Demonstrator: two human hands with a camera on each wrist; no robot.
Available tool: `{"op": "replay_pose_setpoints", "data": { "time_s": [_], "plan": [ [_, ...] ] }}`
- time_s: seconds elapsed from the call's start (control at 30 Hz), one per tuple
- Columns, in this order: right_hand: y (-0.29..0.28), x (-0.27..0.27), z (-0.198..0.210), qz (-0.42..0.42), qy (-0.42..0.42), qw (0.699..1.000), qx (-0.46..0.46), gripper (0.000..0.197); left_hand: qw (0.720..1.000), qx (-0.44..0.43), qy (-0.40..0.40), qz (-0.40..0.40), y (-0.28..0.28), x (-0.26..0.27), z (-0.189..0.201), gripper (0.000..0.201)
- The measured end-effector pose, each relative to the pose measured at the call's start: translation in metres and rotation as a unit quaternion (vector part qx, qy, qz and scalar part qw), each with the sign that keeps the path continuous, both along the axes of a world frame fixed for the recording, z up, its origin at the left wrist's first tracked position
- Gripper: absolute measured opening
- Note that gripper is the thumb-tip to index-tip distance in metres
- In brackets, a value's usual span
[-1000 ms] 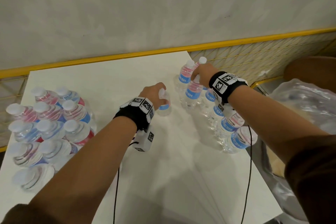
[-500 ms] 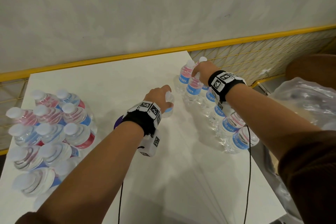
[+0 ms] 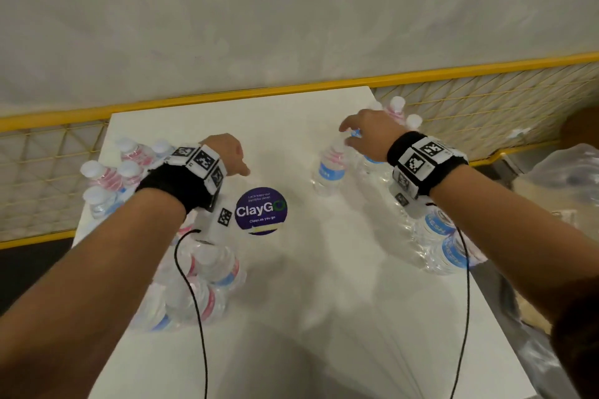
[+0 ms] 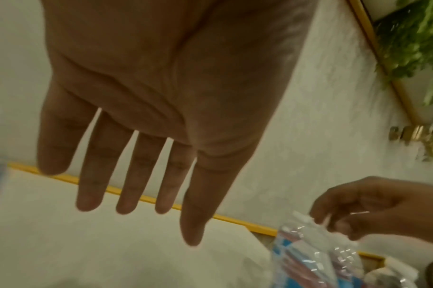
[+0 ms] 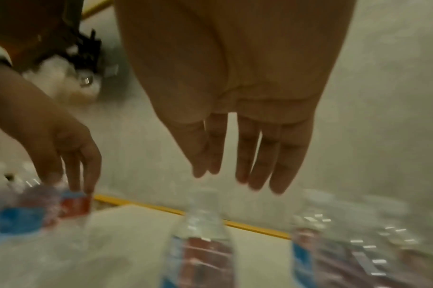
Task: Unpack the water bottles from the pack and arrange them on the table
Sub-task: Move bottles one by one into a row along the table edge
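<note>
Small clear water bottles with blue and pink labels stand on the white table [image 3: 324, 301]. A group of them [image 3: 107, 178] fills the left side, partly hidden under my left arm. A row [image 3: 444, 249] runs along the right edge, and one bottle [image 3: 327, 172] stands just left of that row. My left hand [image 3: 231, 157] hovers beside the left group with straight fingers [image 4: 126, 185] and holds nothing. My right hand [image 3: 353, 131] hangs just above that single bottle's cap, fingers [image 5: 257, 167] extended and empty. The bottle [image 5: 200, 243] shows blurred below them.
A round purple sticker [image 3: 261, 210] lies on the table between my hands. A yellow rail [image 3: 291, 91] with wire mesh runs behind the table and along both sides. Crumpled clear plastic wrap [image 3: 564, 172] sits off the table's right edge. Cables hang from both wrists.
My left hand let go of the bottle it set beside the right row and swung left toward the left group. My right hand moved off the row to above that bottle.
</note>
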State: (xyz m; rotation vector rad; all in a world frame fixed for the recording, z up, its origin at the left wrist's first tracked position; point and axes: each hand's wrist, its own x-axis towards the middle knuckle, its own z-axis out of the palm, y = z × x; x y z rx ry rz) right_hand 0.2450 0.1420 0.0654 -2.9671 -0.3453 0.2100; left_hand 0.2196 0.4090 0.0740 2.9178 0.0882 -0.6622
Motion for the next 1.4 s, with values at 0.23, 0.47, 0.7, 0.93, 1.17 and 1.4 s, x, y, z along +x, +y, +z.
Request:
{"op": "replay_pose_setpoints", "data": {
  "time_s": [0.23,0.47,0.7,0.93,1.17,1.4],
  "plan": [
    [0.036,-0.014,-0.008,-0.016,0.073,0.997,-0.005,0.054,0.992,0.088,0.09,0.012,0.041,-0.021,-0.005,0.052],
    [0.016,-0.026,-0.005,-0.034,0.057,0.997,-0.031,0.033,0.982,0.155,0.107,-0.02,0.046,-0.026,-0.024,0.052],
    [-0.02,-0.034,0.003,-0.072,0.09,0.987,-0.113,0.034,0.986,0.132,0.097,-0.034,0.044,-0.014,-0.028,0.019],
    [-0.046,-0.036,0.004,-0.104,0.084,0.985,-0.108,0.032,0.994,0.081,-0.007,-0.068,-0.04,-0.017,-0.013,0.028],
    [-0.051,-0.035,0.0,-0.108,0.059,0.985,-0.12,0.031,0.99,-0.034,-0.063,-0.121,-0.113,-0.03,-0.025,0.027],
    [-0.057,-0.023,-0.003,-0.131,0.056,0.984,-0.107,0.031,0.987,-0.123,-0.053,-0.089,-0.143,-0.042,-0.038,0.031]
  ]
}}
